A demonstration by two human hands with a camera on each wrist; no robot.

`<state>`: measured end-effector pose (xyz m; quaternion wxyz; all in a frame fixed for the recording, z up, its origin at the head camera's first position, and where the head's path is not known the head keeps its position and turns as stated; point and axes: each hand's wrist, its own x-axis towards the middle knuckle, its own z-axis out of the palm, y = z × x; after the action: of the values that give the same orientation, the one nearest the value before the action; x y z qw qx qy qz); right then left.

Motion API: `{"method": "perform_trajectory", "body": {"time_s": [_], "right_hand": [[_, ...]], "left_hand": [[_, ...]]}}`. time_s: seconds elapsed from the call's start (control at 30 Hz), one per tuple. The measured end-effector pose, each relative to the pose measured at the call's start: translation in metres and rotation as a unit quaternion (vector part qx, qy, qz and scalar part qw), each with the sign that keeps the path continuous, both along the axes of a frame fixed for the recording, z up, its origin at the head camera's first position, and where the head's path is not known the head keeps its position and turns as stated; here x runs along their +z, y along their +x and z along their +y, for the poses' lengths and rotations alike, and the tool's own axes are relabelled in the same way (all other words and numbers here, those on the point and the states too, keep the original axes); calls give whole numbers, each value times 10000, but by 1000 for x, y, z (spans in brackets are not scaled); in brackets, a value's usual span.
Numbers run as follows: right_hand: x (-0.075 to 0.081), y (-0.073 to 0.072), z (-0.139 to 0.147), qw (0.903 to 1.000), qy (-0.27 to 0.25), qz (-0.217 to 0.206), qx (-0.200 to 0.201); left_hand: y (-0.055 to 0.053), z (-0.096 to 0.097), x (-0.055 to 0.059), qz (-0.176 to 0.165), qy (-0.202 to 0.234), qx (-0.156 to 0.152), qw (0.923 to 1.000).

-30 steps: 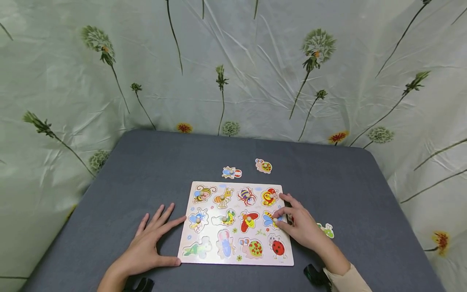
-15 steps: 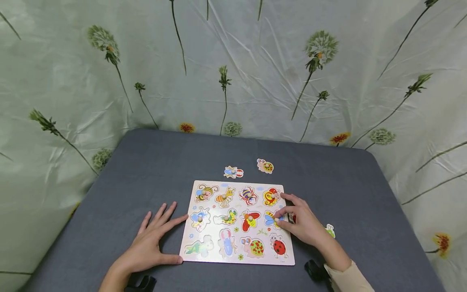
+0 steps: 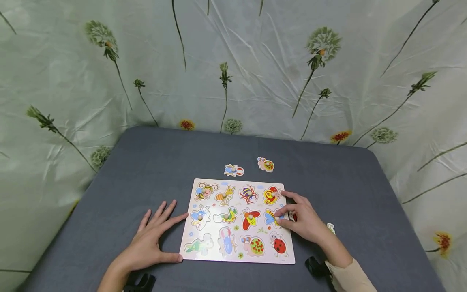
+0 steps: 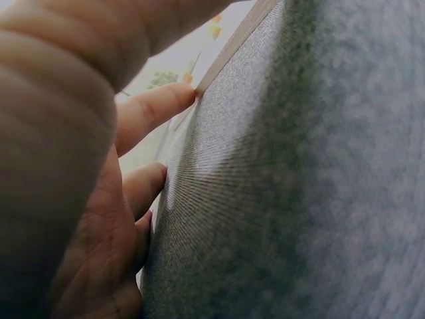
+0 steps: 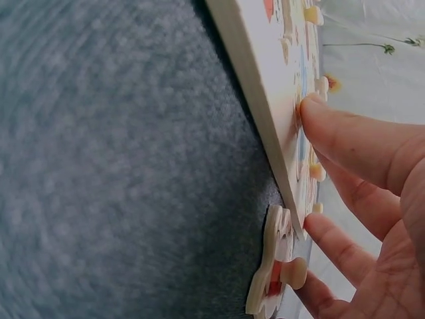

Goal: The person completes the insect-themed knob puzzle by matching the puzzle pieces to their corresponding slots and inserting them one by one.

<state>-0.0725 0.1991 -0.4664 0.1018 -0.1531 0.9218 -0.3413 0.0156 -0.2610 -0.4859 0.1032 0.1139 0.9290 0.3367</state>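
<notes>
A pale pink wooden peg puzzle board (image 3: pixel 262 259) printed with insects lies on the table. My left hand (image 3: pixel 149 243) is spread flat beside it, thumb and index fingertip touching its left edge. With thumb and index finger, my right hand (image 3: pixel 308 219) pinches the knob of a blue-winged, striped insect puzzle piece (image 3: pixel 270 217) at the right end of the middle row. Another right fingertip rests near the board's right edge. Knobbed pieces fill the top and middle rows. In the bottom row, printed shapes such as a ladybug (image 3: pixel 279 246) show without knobs.
Beyond the board lie a blue beetle piece (image 3: pixel 234 170) and a snail piece (image 3: pixel 265 164). Under my right hand is a partly hidden piece with a wooden knob (image 5: pixel 293 272). A pale green piece (image 3: pixel 330 227) peeks out behind my right wrist. Grey cloth (image 3: pixel 164 162) covers the table.
Both hands keep nearly the same places, my right fingers still at the blue-winged piece. The green piece has become more hidden behind my right wrist. The head view has shifted slightly.
</notes>
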Motion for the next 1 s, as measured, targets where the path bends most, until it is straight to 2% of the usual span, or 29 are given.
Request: {"method": "perform_trajectory", "body": {"time_s": [0.43,0.67,0.8,1.0], "right_hand": [[-2,3,1,9997,-188,-125,-2],[9,-2,17,9981,-427,-332,308],[20,-4,34,9984,-548,-134,90],[31,-1,58,9992,-257,-37,-320]], "left_hand": [[0,0,3,-30,62,16,10000],[-1,1,2,-44,75,23,10000],[-1,1,2,-60,51,31,10000],[0,0,2,-85,29,49,9999]]}}
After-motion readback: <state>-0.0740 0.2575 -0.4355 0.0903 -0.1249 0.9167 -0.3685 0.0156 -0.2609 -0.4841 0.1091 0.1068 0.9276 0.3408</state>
